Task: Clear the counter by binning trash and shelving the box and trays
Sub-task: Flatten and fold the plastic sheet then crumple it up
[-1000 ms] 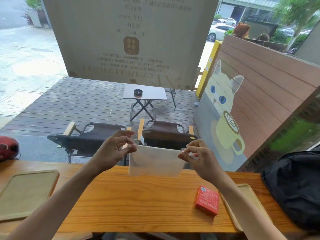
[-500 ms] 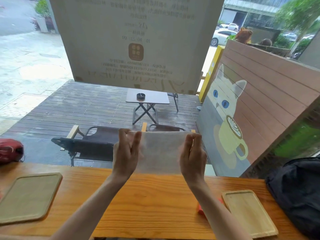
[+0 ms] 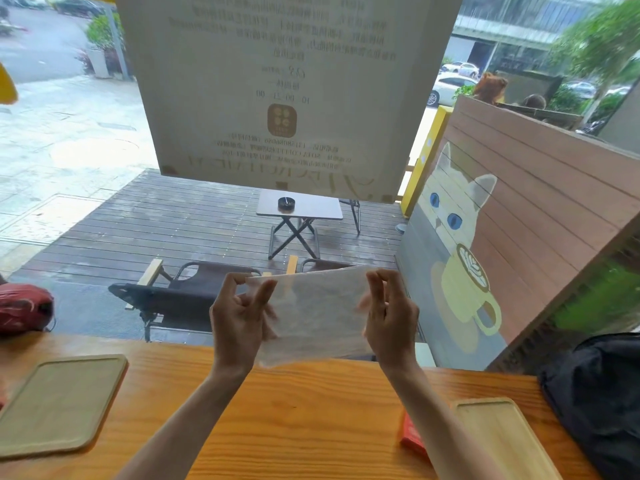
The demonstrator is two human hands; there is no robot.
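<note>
Fingers of left hand (image 3: 239, 320) and right hand (image 3: 389, 317) pinch unmarked translucent paper (image 3: 315, 317) above counter (image 3: 294, 420).

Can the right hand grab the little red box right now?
Probably not yet. The right hand is pinching one side of the thin paper sheet that the left hand holds too. The red box lies close below, partly hidden by the right forearm, so letting go first should make it easy.

Place: you stand in a café, at a wooden window table (image 3: 311, 410).
Signs: cat-with-latte mural (image 3: 460, 251), window poster (image 3: 277, 98) with opening hours, serving trays (image 3: 59, 403), terrace folding table (image 3: 299, 206) and chairs (image 3: 187, 292).
</note>
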